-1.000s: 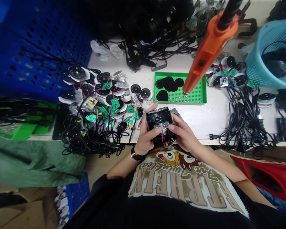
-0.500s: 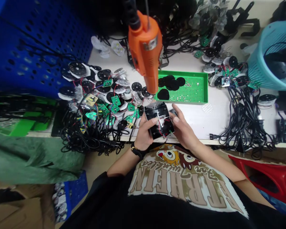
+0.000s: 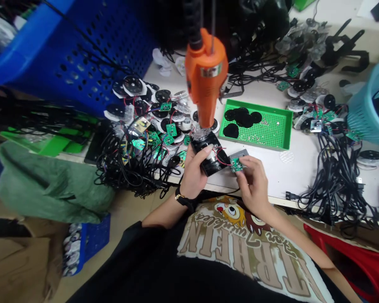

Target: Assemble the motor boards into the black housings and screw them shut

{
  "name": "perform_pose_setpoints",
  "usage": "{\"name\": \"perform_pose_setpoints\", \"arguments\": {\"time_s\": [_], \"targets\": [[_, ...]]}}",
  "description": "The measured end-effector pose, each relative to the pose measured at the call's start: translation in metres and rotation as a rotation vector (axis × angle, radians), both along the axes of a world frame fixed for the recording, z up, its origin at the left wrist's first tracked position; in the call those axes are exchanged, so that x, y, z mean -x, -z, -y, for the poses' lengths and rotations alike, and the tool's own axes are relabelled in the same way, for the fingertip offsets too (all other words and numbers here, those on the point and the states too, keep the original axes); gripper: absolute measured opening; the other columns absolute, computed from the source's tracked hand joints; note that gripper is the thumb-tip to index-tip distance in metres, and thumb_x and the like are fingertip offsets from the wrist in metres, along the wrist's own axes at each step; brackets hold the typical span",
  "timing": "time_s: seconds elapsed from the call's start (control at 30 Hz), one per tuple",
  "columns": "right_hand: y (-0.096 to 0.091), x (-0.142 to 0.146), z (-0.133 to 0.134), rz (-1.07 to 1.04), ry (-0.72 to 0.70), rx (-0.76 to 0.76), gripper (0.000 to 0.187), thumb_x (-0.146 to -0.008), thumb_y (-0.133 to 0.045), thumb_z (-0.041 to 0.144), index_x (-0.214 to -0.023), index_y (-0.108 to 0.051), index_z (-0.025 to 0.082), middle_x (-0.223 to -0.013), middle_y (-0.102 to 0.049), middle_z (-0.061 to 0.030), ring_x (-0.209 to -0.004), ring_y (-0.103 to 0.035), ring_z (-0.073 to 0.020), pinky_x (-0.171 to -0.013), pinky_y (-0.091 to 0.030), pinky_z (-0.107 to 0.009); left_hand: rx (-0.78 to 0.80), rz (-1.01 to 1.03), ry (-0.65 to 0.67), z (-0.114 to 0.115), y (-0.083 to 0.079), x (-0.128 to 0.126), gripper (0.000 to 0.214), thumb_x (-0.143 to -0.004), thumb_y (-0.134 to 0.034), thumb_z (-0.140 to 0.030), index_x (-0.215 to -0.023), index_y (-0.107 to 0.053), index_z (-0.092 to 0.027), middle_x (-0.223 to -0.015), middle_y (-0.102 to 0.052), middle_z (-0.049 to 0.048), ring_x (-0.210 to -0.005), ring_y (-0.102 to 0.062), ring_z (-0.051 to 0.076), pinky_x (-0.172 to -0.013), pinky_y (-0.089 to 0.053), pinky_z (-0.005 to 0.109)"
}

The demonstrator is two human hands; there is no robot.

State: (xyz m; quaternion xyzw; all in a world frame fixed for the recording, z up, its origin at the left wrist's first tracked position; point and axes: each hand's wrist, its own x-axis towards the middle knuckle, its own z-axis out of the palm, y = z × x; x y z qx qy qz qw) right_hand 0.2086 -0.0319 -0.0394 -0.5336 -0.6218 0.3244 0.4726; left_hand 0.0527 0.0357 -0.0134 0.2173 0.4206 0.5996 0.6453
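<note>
A black plastic housing (image 3: 215, 166) with a clear part at its far end lies in my left hand (image 3: 194, 174), the thumb pressed over its inner side. Thin red wires run from the housing to a small green circuit board (image 3: 236, 164). My right hand (image 3: 254, 181) pinches that board by its right side between thumb and fingers. A dark grey flat piece (image 3: 239, 154) shows just behind the board; whether the right hand touches it I cannot tell. Above the housing hangs an orange electric screwdriver (image 3: 206, 80), its tip pointing down near the housing's far end.
A green tray (image 3: 284, 141) holds black discs and small screws. Wired lamp parts and boards (image 3: 170, 130) pile up at left, with black cables (image 3: 123, 168) below them. More cables (image 3: 324, 168) lie at right. A blue crate (image 3: 91, 63) and a light blue basket (image 3: 366, 97) flank the bench.
My right hand has moved from the housing's right side to grip the circuit board, which is now drawn out to the right on its wires. The view has shifted left.
</note>
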Motion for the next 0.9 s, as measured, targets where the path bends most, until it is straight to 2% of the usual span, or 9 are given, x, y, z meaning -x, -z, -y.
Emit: {"name": "perform_pose_setpoints", "arguments": {"time_s": [0.03, 0.1, 0.17, 0.23, 0.3, 0.4, 0.5, 0.7, 0.9], "targets": [[-0.006, -0.005, -0.003, 0.077, 0.016, -0.090, 0.030, -0.105, -0.051, 0.017, -0.133, -0.055, 0.028, -0.132, -0.051, -0.0129, -0.116, -0.060, -0.0289, -0.081, -0.058, -0.042, -0.011, -0.003, 0.021, 0.000, -0.001, 0.002, 0.043, -0.078, -0.083, -0.027, -0.120, -0.070, -0.025, -0.114, -0.074, 0.0014, -0.100, -0.069, 0.019, -0.096, -0.052, 0.033], [-0.020, -0.013, -0.010, 0.180, 0.029, -0.213, 0.032, -0.104, -0.052, 0.011, -0.129, -0.064, 0.028, -0.127, -0.054, -0.0121, -0.109, -0.063, -0.0262, -0.078, -0.058, -0.039, -0.007, 0.018, 0.065, 0.000, -0.002, 0.003, 0.049, -0.080, -0.083, -0.029, -0.127, -0.068, -0.026, -0.121, -0.073, 0.0018, -0.106, -0.069, 0.019, -0.101, -0.052, 0.034], [-0.031, -0.019, -0.016, 0.263, -0.058, -0.227, 0.037, -0.104, -0.049, 0.007, -0.128, -0.067, 0.029, -0.120, -0.057, -0.0102, -0.094, -0.065, -0.0209, -0.073, -0.057, -0.035, 0.008, 0.049, 0.110, 0.000, -0.003, 0.004, 0.050, -0.081, -0.083, -0.033, -0.128, -0.067, -0.027, -0.124, -0.072, 0.0025, -0.111, -0.068, 0.022, -0.105, -0.052, 0.038], [-0.039, -0.024, -0.020, 0.335, -0.175, -0.211, 0.043, -0.104, -0.046, 0.006, -0.136, -0.064, 0.030, -0.110, -0.062, -0.0080, -0.085, -0.065, -0.0186, -0.071, -0.056, -0.032, 0.014, 0.056, 0.139, 0.001, -0.002, 0.002, 0.048, -0.081, -0.084, -0.036, -0.126, -0.069, -0.027, -0.123, -0.073, 0.0032, -0.116, -0.067, 0.025, -0.108, -0.051, 0.042], [-0.045, -0.027, -0.024, 0.397, -0.237, -0.219, 0.043, -0.105, -0.047, 0.007, -0.140, -0.061, 0.028, -0.102, -0.067, -0.0066, -0.085, -0.066, -0.0191, -0.072, -0.057, -0.032, 0.000, 0.043, 0.148, 0.001, -0.001, 0.001, 0.051, -0.080, -0.086, -0.036, -0.128, -0.068, -0.029, -0.127, -0.072, 0.0030, -0.122, -0.065, 0.025, -0.112, -0.049, 0.042], [-0.051, -0.032, -0.030, 0.490, -0.290, -0.255, 0.031, -0.106, -0.048, 0.011, -0.127, -0.067, 0.023, -0.103, -0.071, -0.0073, -0.089, -0.069, -0.0202, -0.073, -0.057, -0.032, -0.033, 0.040, 0.177, 0.002, 0.000, 0.000, 0.066, -0.078, -0.089, -0.038, -0.138, -0.061, -0.033, -0.136, -0.068, 0.0021, -0.133, -0.059, 0.024, -0.117, -0.044, 0.041], [-0.056, -0.034, -0.034, 0.617, -0.392, -0.275, 0.032, -0.106, -0.043, 0.010, -0.118, -0.071, 0.021, -0.110, -0.072, -0.0084, -0.094, -0.070, -0.0218, -0.075, -0.058, -0.034, -0.018, 0.065, 0.229, 0.003, 0.003, 0.000, 0.075, -0.077, -0.090, -0.040, -0.144, -0.057, -0.035, -0.138, -0.067, 0.0022, -0.136, -0.056, 0.024, -0.118, -0.042, 0.041], [-0.060, -0.031, -0.039, 0.767, -0.468, -0.360, 0.040, -0.104, -0.036, 0.006, -0.119, -0.072, 0.018, -0.109, -0.072, -0.0093, -0.092, -0.068, -0.0230, -0.072, -0.057, -0.036, 0.044, 0.129, 0.299, 0.007, 0.005, -0.002, 0.066, -0.079, -0.088, -0.046, -0.138, -0.062, -0.034, -0.131, -0.070, 0.0027, -0.121, -0.065, 0.025, -0.103, -0.053, 0.040], [-0.065, -0.024, -0.041, 0.861, -0.432, -0.468, 0.040, -0.106, -0.035, 0.007, -0.111, -0.074, 0.017, -0.106, -0.072, -0.0090, -0.083, -0.063, -0.0225, -0.066, -0.048, -0.037, 0.055, 0.140, 0.275, 0.007, 0.005, -0.002, 0.055, -0.081, -0.087, -0.047, -0.129, -0.066, -0.033, -0.128, -0.072, 0.0014, -0.124, -0.064, 0.025, -0.107, -0.051, 0.040]]}}
